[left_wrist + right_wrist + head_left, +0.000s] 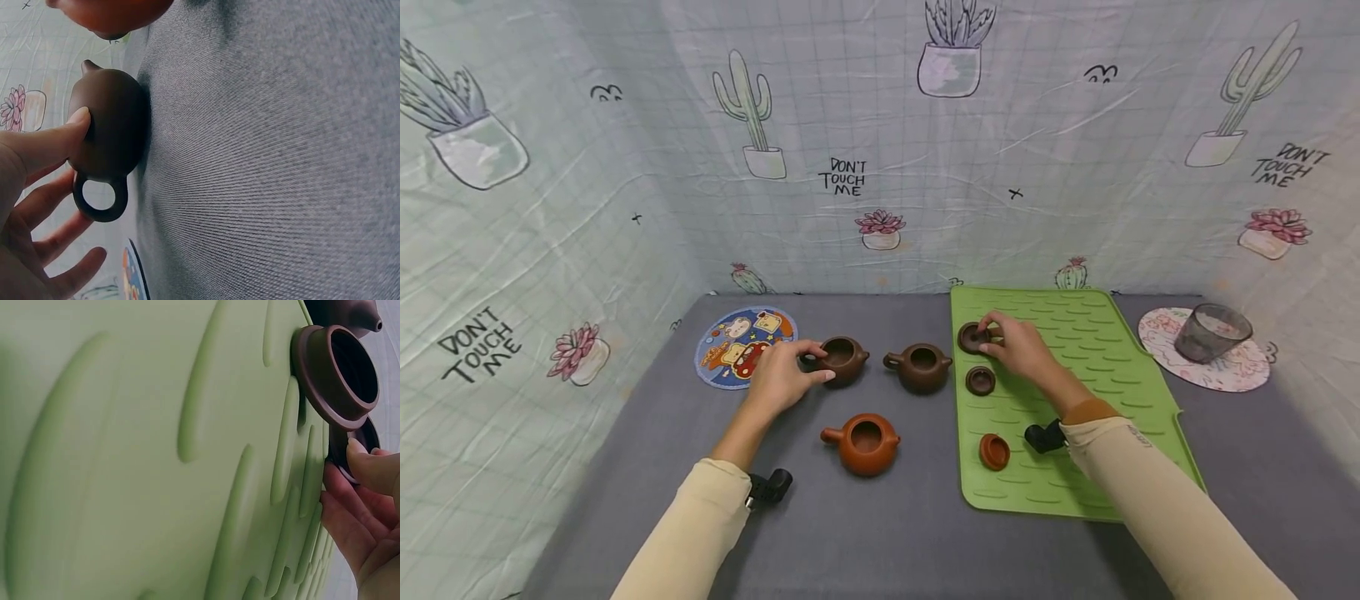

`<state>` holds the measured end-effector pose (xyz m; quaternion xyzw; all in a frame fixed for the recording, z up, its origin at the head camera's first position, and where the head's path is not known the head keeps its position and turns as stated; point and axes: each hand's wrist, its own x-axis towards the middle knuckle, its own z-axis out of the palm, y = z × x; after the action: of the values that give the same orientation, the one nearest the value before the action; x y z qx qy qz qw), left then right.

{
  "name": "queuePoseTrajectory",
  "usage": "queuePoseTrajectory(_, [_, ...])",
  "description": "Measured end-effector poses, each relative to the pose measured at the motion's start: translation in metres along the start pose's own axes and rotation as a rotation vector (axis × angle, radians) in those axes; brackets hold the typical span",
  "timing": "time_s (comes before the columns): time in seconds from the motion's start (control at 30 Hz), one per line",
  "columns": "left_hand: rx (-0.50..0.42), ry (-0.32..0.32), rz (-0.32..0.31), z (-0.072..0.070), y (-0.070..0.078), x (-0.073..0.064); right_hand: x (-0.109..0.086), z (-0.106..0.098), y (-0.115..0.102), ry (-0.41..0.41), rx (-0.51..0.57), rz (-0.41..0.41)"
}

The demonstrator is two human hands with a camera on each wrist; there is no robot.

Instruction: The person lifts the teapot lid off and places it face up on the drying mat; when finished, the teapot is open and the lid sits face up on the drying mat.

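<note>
Thumb and fingers of my left hand (781,377) pinch the body of a dark brown teapot (846,372) on its handle side; the pot has no lid on. In the left wrist view the thumb presses the teapot (115,134) just above its ring handle. On the green mat, my right hand (1021,348) pinches the rim of a dark brown teapot lid (967,340), which lies hollow side up. A second dark lid (981,387) lies just in front of it, large in the right wrist view. Between the hands stands another lidless dark teapot (922,379).
A reddish-orange teapot (867,457) stands nearer to me, and its orange lid (995,452) lies on the green mat (1075,492). A colourful round mat (715,346) is at the left. At the right, a smoky glass (1208,340) stands on a floral mat (1161,333).
</note>
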<state>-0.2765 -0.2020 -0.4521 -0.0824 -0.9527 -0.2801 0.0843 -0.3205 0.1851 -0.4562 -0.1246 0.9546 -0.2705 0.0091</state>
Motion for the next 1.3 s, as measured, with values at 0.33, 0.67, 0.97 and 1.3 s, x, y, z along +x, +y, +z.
queuePoseTrajectory(0.33, [0.0, 0.005, -0.019, -0.004, -0.009, 0.005, 0.012, 0.005, -0.003, 0.016, -0.002, -0.055])
queuePoseTrajectory(0.67, [0.059, -0.021, -0.008, 0.004, -0.01, 0.011, 0.026, 0.006, 0.002, -0.031, 0.078, -0.037])
queuePoseTrajectory(0.97, [0.09, -0.11, 0.064, -0.006, 0.003, 0.02, 0.009, -0.019, 0.004, -0.104, 0.063, 0.028])
queuePoseTrajectory(1.3, [0.307, -0.099, 0.261, -0.043, 0.045, 0.033, -0.016, -0.061, -0.025, 0.011, -0.318, -0.163])
